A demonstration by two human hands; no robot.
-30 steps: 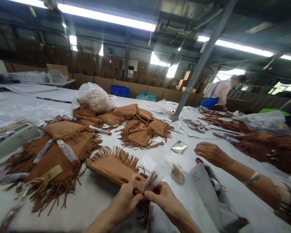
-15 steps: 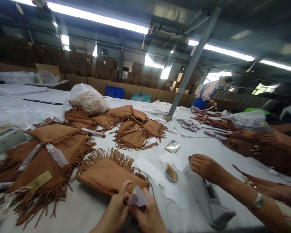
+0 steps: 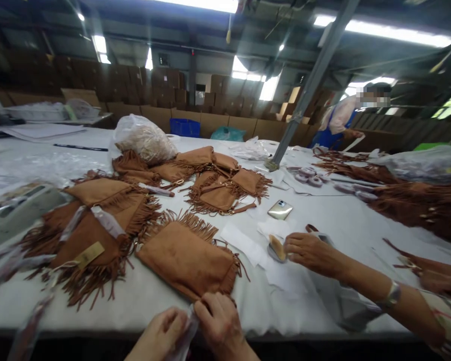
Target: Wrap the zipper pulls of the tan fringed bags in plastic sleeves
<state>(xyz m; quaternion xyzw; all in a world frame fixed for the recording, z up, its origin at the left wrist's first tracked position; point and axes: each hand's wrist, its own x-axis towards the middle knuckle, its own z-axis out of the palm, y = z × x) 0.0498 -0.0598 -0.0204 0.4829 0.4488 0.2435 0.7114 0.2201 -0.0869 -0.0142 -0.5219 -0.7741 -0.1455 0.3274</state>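
Note:
At the table's front edge, my left hand [image 3: 163, 328] and my right hand [image 3: 220, 318] are close together, both closed on a piece of translucent wrapping [image 3: 189, 333]. The wrapping hangs down between them, and what it may cover is hidden. Just beyond my fingers lies a brown suede fringed bag [image 3: 188, 255], its fringe pointing away from me. My right fingers are by its near edge; I cannot tell whether they touch it. More fringed bags [image 3: 105, 188] with wrapped straps and a tan tag [image 3: 90, 254] lie to the left.
From the right, a co-worker's hand [image 3: 311, 253] reaches to a small dish with a tan pad [image 3: 276, 246]. A phone [image 3: 280, 209], white paper [image 3: 244, 243] and a grey device [image 3: 24, 213] lie about. A metal post [image 3: 304, 100] rises from the table; another person [image 3: 336, 123] stands behind it.
My hands have moved lower and left, and the wrapping now hangs below my fingers. The co-worker's hand has moved left to the small dish. My view has shifted.

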